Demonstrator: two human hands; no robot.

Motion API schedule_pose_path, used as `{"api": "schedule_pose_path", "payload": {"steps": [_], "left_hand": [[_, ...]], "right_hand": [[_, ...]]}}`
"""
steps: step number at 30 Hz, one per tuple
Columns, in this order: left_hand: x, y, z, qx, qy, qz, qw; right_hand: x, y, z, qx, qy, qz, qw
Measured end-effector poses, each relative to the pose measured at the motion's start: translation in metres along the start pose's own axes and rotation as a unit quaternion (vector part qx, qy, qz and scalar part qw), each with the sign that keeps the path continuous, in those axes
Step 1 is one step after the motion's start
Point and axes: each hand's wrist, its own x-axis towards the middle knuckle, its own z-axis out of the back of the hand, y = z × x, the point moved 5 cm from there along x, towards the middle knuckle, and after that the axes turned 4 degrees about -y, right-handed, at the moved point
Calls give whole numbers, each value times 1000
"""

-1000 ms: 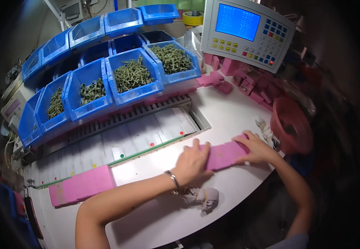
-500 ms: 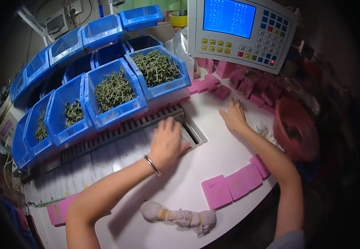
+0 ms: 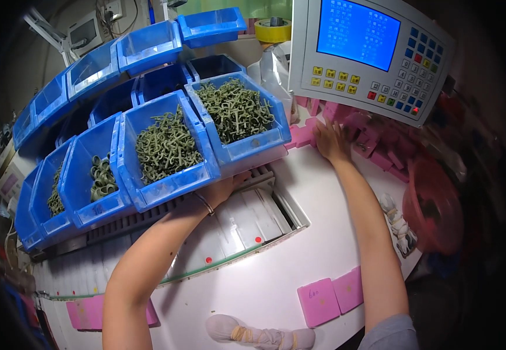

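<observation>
My left hand, a silver bangle at its wrist, reaches under the front edge of a blue bin holding small green curled pieces. The bin hides its fingers, so their grip cannot be made out. Beneath that wrist lies a row of pale strips with red dots at their ends. My right hand is at the far side of the white table, its fingers stretched out over the pink blocks below the control panel. Whether its fingertips press on a block is unclear.
More blue bins with green pieces stand at left, with a tier above. A control panel with a blue screen overhangs the far right. A red basin, cloth-wrapped bundle and pink blocks lie around the white table.
My left hand has moved away from me, from above the strips to under the bin. The right hand has gone farther, onto the pink blocks. The whole view has shifted slightly.
</observation>
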Motion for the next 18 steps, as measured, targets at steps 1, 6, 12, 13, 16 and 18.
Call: {"api": "schedule_pose_path", "payload": {"steps": [1, 6, 12, 13, 16, 18], "left_hand": [[3, -4, -3, 36, -16, -15, 999], [13, 2, -33, -74, 12, 12, 997], [27, -8, -47, -69, 13, -41, 997], [30, -10, -44, -74, 25, -37, 996], [36, -20, -39, -77, 65, -13, 995], [37, -29, -44, -81, 86, 11, 993]], "right_hand": [[3, 0, -2, -7, 18, 3, 1000], [18, 1, -15, 49, 116, -11, 992], [25, -2, -26, 104, 191, -1, 976], [26, -2, -25, 98, 189, 5, 977], [28, -4, -32, 86, 181, 14, 980], [25, -9, -30, 73, 180, 22, 981]]}}
